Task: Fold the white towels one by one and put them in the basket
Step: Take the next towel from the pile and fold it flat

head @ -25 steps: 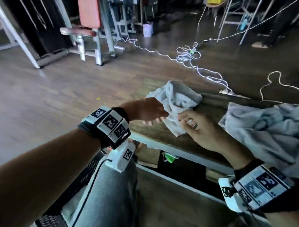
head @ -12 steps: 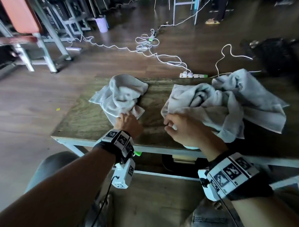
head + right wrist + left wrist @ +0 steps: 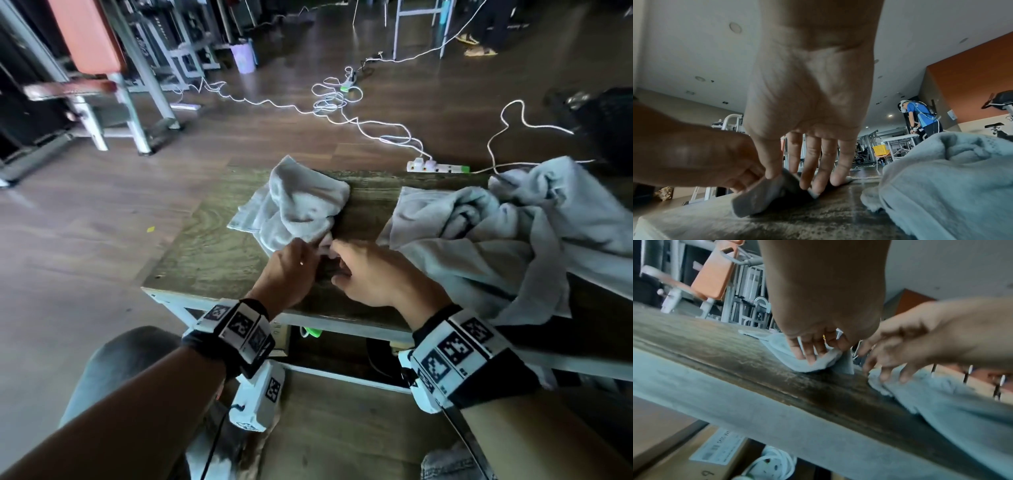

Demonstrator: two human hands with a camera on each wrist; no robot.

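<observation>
A small crumpled white towel [image 3: 298,209] lies on the left part of the wooden table [image 3: 205,260]. My left hand [image 3: 291,263] grips its near corner, fingers curled over the edge [image 3: 812,356]. My right hand [image 3: 356,270] meets it at the same corner. In the right wrist view a raised flap of the small towel [image 3: 764,194] sits pinched between my right thumb and its fingers [image 3: 807,175]. A larger heap of white towels [image 3: 513,236] covers the table's right side, just right of my right hand. No basket shows near the table.
White cables and a power strip [image 3: 435,167] lie on the floor behind the table. Gym equipment with an orange pad [image 3: 85,37] stands at the back left. A cardboard box [image 3: 694,464] sits under the table. Far off are another person [image 3: 920,118] and a yellow basket [image 3: 880,150].
Half a second ago my right hand was at the edge of the big heap; it has moved left to the small towel's near corner. My left hand stayed on that towel.
</observation>
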